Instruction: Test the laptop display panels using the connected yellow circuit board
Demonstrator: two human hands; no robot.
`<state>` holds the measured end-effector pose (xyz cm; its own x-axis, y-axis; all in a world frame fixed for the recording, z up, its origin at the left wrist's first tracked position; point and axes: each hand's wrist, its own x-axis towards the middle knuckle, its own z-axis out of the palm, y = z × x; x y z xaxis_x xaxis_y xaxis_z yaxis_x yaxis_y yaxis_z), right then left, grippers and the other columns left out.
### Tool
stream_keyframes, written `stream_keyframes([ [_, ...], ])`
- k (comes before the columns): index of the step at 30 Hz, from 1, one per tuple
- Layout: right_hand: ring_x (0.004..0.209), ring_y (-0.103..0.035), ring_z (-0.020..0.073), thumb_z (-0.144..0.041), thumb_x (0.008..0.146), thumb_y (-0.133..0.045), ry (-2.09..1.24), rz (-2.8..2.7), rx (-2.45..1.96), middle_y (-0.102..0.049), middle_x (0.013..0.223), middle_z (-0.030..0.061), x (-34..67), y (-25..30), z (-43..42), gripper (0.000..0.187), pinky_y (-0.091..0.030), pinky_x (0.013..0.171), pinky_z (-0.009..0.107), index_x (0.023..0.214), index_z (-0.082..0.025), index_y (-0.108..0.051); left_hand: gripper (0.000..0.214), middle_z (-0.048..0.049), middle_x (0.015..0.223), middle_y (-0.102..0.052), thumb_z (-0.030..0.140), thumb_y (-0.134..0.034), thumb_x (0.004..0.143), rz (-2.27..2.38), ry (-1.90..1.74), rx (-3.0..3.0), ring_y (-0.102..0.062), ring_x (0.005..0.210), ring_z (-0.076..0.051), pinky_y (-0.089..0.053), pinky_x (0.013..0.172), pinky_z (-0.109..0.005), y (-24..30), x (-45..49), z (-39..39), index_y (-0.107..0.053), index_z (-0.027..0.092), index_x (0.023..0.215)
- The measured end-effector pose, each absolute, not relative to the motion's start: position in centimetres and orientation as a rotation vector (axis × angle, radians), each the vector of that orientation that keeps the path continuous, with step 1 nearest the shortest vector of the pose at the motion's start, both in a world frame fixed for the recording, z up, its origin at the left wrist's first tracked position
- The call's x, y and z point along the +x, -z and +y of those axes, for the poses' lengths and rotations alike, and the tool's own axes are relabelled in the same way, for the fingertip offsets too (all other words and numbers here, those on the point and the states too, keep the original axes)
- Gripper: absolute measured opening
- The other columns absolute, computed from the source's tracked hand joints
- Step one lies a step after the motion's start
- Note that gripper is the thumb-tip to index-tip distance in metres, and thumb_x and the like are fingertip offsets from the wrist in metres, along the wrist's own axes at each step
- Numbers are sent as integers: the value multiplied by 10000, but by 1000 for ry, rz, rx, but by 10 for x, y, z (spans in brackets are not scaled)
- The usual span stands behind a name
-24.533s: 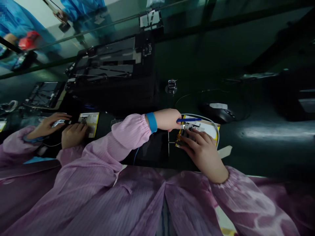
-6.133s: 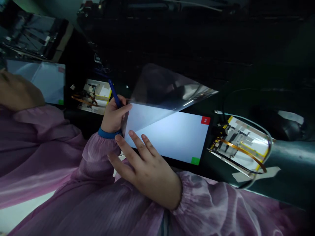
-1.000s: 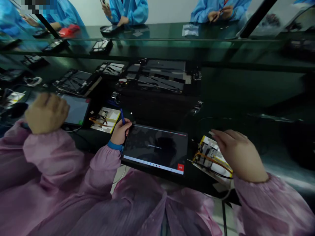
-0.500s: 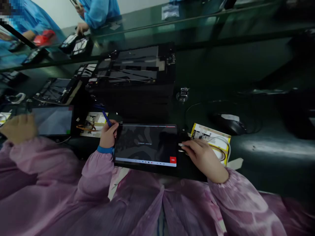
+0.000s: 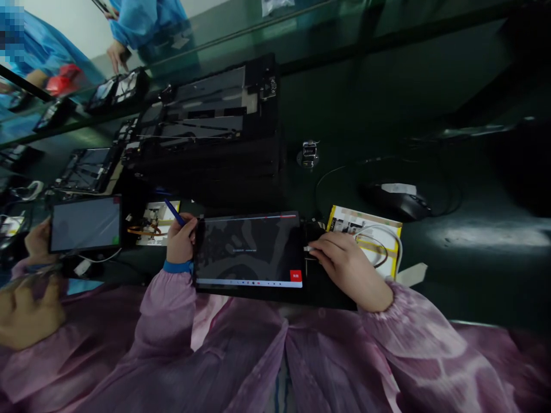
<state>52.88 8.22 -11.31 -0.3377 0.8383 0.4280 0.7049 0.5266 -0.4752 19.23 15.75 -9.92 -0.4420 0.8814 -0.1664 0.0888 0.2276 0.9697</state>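
A dark tablet screen (image 5: 247, 249) with a red button at its lower right lies in front of me on the dark bench. My left hand (image 5: 181, 240) rests at the tablet's left edge, closed around a blue pen (image 5: 174, 212) that points up and left. My right hand (image 5: 344, 261) sits at the tablet's right edge, fingers pinched on a small connector (image 5: 308, 248) there. Just behind that hand lies a yellow-edged circuit board (image 5: 365, 229) with orange and white cables.
A stack of black trays with tablet parts (image 5: 206, 123) stands behind the tablet. A tally counter (image 5: 308, 154) and a black mouse (image 5: 400, 201) lie to the right. A co-worker on my left holds a lit tablet (image 5: 86, 223); another board (image 5: 155, 221) lies beside it.
My right hand has come down from above the circuit board to the tablet's right edge and pinched the connector. The view has swung down and left; the co-worker's tablet is raised.
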Motion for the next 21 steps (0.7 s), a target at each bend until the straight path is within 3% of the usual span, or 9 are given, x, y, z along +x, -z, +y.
stream_keyframes([
  [12, 710, -540, 177, -179, 957, -458, -71, -2168, -1324, -631, 795, 67, 523, 111, 79, 213, -427, 657, 322, 919, -123, -660, 196, 102, 422, -353, 239, -662, 602, 1788, -1283, 902, -266, 317, -24, -138, 327, -154, 100, 192, 158, -499, 175, 689],
  [21, 759, -554, 180, -134, 918, -526, -158, -2106, -1242, -643, 846, 74, 525, 114, 80, 131, -431, 689, 327, 931, -100, -652, 138, 98, 403, -364, 176, -635, 604, 1799, -1305, 855, -272, 313, -31, -149, 322, -160, 96, 197, 160, -509, 167, 659],
])
